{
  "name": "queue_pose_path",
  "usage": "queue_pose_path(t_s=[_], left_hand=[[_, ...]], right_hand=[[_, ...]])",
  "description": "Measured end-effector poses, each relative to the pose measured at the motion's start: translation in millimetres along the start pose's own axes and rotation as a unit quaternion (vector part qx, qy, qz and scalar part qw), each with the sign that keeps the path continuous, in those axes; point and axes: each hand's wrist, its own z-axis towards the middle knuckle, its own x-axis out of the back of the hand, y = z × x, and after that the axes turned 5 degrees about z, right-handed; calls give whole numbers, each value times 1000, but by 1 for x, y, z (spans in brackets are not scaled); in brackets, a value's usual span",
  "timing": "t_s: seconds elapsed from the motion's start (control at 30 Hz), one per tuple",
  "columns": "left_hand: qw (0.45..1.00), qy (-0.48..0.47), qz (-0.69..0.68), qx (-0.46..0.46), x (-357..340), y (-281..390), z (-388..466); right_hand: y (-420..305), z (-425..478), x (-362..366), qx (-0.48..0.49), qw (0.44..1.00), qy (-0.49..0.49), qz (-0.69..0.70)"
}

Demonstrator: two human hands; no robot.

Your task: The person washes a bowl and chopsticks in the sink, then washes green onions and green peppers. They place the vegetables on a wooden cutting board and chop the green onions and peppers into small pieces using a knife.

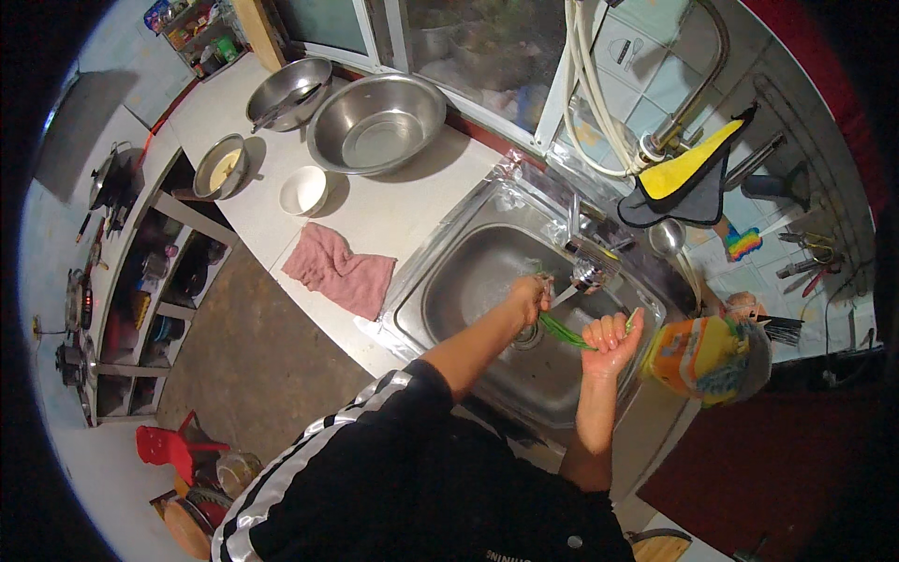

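Green leafy stalks, perhaps spring onions (564,333), stretch between my two hands over the stainless steel sink (456,281). My left hand (532,298) grips one end, close beside the running faucet (588,272). The other end is in the closed fingers of my right hand (609,342), over the basin's right side. Water falls from the faucet next to my left hand. The drain lies partly hidden beneath the stalks and my left forearm.
Left of the sink, a pink cloth (340,270), a white bowl (303,191) and a large metal basin (377,125) rest on the counter. A yellow and grey cloth (678,175) hangs behind the faucet. A yellow-orange bag (702,358) stands at the sink's right.
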Motion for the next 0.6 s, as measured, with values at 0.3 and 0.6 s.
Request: queue_pose_path(t_s=[0.3, 0.6], left_hand=[[995, 11, 36, -89, 66, 5, 64], [579, -46, 636, -509, 29, 23, -31]], right_hand=[[-34, -8, -7, 34, 999, 25, 11], [21, 51, 32, 4, 994, 93, 54]])
